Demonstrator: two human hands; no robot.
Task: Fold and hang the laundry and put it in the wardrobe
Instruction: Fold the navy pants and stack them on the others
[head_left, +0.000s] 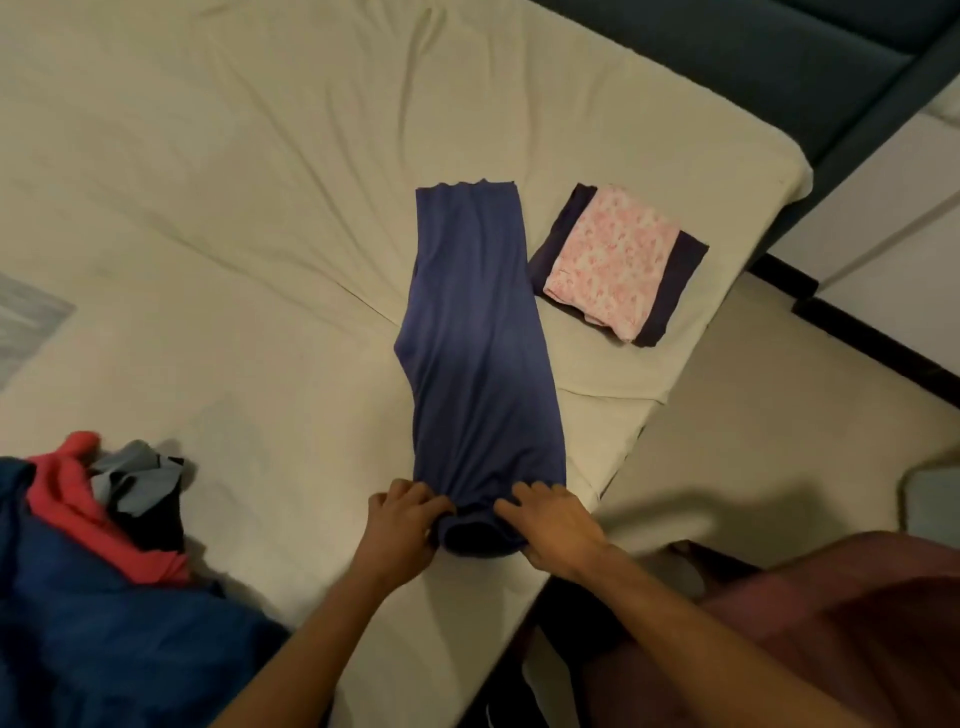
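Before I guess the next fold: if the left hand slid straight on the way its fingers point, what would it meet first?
The left hand points right, across the blue garment; it would likely meet the right hand first, gripping the same bunched end.

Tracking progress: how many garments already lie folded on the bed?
2, stacked near the bed's right corner: a pink floral folded garment atop a dark navy folded garment. More could hide beneath.
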